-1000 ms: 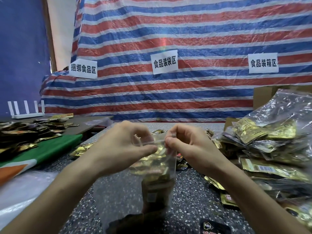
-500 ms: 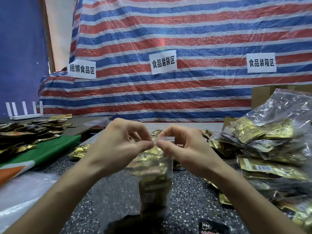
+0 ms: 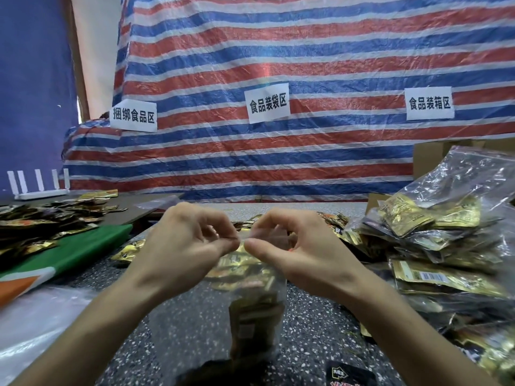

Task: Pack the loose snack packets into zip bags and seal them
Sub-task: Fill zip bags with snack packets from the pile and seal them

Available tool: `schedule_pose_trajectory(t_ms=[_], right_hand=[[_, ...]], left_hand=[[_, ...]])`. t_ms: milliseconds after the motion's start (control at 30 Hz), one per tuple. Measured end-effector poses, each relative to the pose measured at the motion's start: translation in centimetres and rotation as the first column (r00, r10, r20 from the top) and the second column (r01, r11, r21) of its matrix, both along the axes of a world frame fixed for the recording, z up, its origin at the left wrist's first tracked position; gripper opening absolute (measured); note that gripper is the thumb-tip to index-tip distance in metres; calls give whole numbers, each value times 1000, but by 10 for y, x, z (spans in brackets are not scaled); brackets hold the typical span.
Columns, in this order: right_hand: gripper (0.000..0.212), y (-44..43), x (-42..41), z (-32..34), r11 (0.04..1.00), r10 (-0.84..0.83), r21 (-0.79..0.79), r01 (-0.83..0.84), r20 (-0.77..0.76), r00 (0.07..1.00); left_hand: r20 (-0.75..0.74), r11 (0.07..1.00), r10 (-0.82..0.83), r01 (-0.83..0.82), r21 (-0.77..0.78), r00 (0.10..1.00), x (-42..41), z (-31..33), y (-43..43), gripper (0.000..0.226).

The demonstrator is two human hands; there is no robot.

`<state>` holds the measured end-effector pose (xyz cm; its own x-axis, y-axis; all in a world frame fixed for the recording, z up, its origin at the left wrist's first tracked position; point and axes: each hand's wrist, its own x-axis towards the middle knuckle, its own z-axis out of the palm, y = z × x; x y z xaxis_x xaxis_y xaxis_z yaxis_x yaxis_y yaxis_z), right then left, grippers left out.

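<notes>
A clear zip bag (image 3: pixel 250 307) filled with gold and black snack packets hangs over the speckled table (image 3: pixel 189 330). My left hand (image 3: pixel 184 246) and my right hand (image 3: pixel 301 252) both pinch its top strip, thumbs almost touching at the middle. Loose gold packets (image 3: pixel 128 250) lie on the table behind my hands.
A heap of filled zip bags (image 3: pixel 434 246) rises at the right, with a cardboard box (image 3: pixel 429 160) behind it. More packets (image 3: pixel 50 218) cover a dark surface at the left, next to a green cloth (image 3: pixel 83 252). A white router (image 3: pixel 39 188) stands far left. Clear plastic (image 3: pixel 36 324) lies near left.
My two hands have closed in toward each other along the bag's top strip, and the bag has risen slightly with them.
</notes>
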<state>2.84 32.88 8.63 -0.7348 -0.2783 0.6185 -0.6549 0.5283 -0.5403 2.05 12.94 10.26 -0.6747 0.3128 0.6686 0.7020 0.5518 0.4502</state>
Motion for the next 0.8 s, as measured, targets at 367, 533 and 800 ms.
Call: schedule_pose_trajectory(t_ms=[367, 533, 800], right_hand=[[10, 6, 11, 13, 991, -101, 80, 105, -48, 994], [9, 2, 14, 14, 991, -33, 130, 42, -76, 997], [15, 12, 11, 21, 992, -40, 119, 39, 8, 999]], left_hand=[[-54, 1000, 24, -25, -14, 998, 11, 0, 0, 8], [-158, 997, 77, -80, -14, 985, 15, -7, 6, 12], [-85, 999, 53, -52, 16, 995, 13, -8, 3, 19]])
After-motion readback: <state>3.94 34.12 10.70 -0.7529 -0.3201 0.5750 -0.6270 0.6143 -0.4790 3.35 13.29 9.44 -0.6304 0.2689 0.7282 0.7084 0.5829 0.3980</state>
